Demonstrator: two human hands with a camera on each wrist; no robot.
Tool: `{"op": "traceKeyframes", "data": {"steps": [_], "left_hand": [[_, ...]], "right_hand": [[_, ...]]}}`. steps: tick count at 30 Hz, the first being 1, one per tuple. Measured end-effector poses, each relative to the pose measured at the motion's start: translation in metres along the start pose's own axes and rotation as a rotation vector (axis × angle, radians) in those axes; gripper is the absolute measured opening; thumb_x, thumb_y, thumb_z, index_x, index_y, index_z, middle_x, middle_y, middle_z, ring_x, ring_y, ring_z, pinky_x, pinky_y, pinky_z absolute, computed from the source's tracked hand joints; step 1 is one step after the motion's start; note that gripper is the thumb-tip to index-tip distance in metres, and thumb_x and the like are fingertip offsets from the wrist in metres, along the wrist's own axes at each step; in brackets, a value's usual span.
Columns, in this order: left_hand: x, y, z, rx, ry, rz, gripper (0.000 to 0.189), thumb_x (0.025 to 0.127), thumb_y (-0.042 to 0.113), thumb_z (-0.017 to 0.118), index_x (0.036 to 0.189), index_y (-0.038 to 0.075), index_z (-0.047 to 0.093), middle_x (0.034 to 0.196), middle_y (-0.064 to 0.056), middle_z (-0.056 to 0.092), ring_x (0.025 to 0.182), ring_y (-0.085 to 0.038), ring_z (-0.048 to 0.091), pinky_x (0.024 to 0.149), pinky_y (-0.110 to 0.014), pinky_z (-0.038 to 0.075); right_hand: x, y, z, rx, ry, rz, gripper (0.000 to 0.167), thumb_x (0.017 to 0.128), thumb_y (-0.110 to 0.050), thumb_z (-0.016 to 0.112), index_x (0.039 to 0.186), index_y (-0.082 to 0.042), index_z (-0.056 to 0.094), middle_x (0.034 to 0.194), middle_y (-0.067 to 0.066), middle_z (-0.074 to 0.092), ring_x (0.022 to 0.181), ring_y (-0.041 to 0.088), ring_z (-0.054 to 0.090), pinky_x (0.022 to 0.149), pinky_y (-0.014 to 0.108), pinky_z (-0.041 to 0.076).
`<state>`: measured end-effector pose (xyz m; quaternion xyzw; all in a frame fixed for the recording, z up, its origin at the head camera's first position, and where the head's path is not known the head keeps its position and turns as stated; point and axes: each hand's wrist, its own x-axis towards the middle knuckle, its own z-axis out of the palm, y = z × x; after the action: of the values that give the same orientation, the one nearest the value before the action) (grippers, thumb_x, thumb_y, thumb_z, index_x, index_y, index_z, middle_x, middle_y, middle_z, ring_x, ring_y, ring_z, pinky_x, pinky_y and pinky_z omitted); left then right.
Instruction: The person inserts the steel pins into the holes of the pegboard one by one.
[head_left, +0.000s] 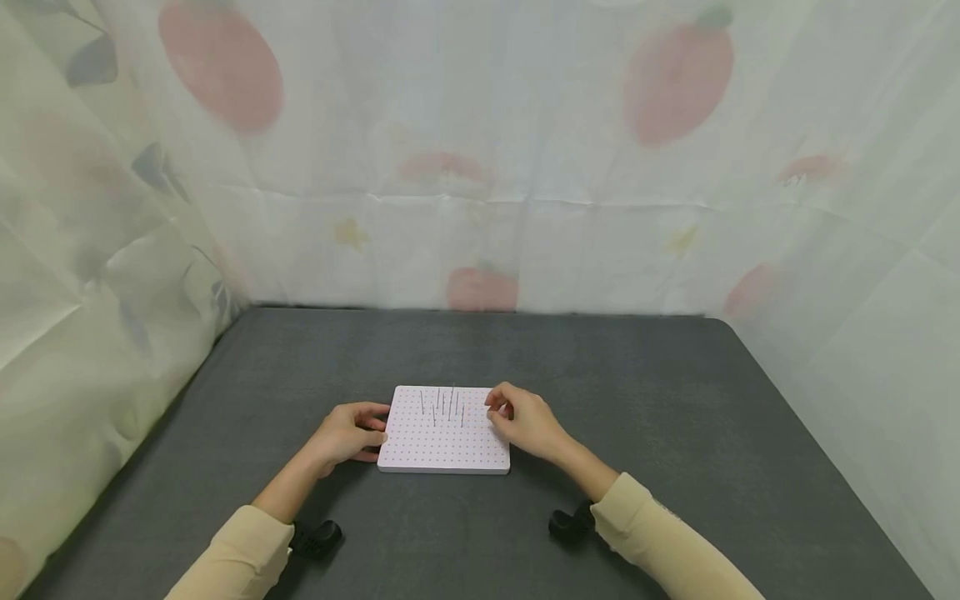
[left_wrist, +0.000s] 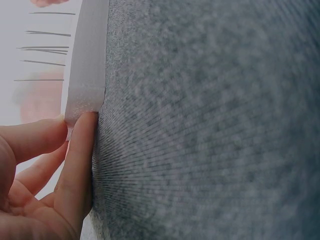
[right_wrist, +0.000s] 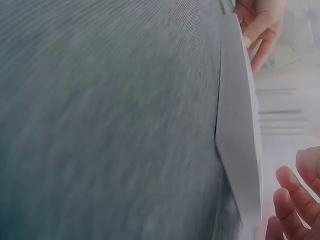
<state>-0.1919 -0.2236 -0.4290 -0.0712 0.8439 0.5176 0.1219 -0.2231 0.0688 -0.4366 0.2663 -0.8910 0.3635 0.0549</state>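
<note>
A white board [head_left: 442,452] dotted with rows of small holes lies on the dark table. Several thin metal pins [head_left: 450,406] stand upright in its far half, some leaning slightly. My left hand [head_left: 347,433] holds the board's left edge; in the left wrist view the thumb [left_wrist: 42,138] lies at the top edge and a finger [left_wrist: 80,150] at the lower side. Over the board's right edge hovers my right hand [head_left: 527,423], fingers loosely bent. Its fingertips [right_wrist: 285,176] stand apart from the thumb in the right wrist view, and no object shows between them.
The grey table [head_left: 675,400] reaches back to a white curtain [head_left: 570,125] printed with fruit. More curtain hangs along the left and right sides. Black straps or mounts [head_left: 317,540] stick out beneath both cream sleeves [head_left: 243,546].
</note>
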Motion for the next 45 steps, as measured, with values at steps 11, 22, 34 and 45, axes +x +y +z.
{"op": "traceKeyframes", "data": {"steps": [11, 22, 34, 45], "left_hand": [[0.000, -0.001, -0.003, -0.001, -0.002, -0.005, 0.051, 0.080, -0.003, 0.065, 0.128, 0.001, 0.051, 0.101, -0.016, 0.057, 0.076, -0.018, 0.062, 0.062, -0.035, 0.057], [-0.001, 0.000, -0.004, -0.002, -0.011, -0.010, 0.051, 0.080, -0.002, 0.065, 0.128, 0.001, 0.051, 0.102, -0.016, 0.057, 0.076, -0.018, 0.062, 0.062, -0.036, 0.057], [-0.001, 0.000, -0.003, 0.002, -0.007, -0.004, 0.050, 0.080, -0.003, 0.065, 0.128, 0.000, 0.051, 0.100, -0.016, 0.057, 0.076, -0.018, 0.062, 0.062, -0.035, 0.057], [-0.001, 0.000, -0.004, -0.010, -0.013, 0.001, 0.050, 0.080, -0.002, 0.065, 0.128, 0.000, 0.051, 0.099, -0.015, 0.057, 0.076, -0.018, 0.062, 0.062, -0.036, 0.057]], "right_hand": [[-0.013, 0.021, -0.024, -0.013, 0.015, -0.006, 0.012, 0.085, -0.010, 0.064, 0.096, -0.011, 0.061, 0.086, -0.003, 0.062, 0.076, 0.008, 0.056, 0.063, 0.022, 0.048], [-0.025, 0.047, -0.044, -0.036, 0.041, 0.048, 0.014, 0.085, -0.012, 0.065, 0.099, -0.010, 0.061, 0.087, -0.004, 0.062, 0.077, 0.009, 0.057, 0.062, 0.023, 0.049], [-0.034, 0.059, -0.051, -0.096, 0.013, 0.099, 0.014, 0.084, -0.014, 0.066, 0.097, -0.009, 0.062, 0.085, -0.004, 0.061, 0.075, 0.009, 0.055, 0.065, 0.025, 0.048], [-0.037, 0.062, -0.047, -0.163, -0.038, 0.136, 0.016, 0.081, -0.019, 0.070, 0.093, -0.011, 0.063, 0.077, -0.004, 0.055, 0.066, 0.007, 0.046, 0.059, 0.023, 0.040]]}}
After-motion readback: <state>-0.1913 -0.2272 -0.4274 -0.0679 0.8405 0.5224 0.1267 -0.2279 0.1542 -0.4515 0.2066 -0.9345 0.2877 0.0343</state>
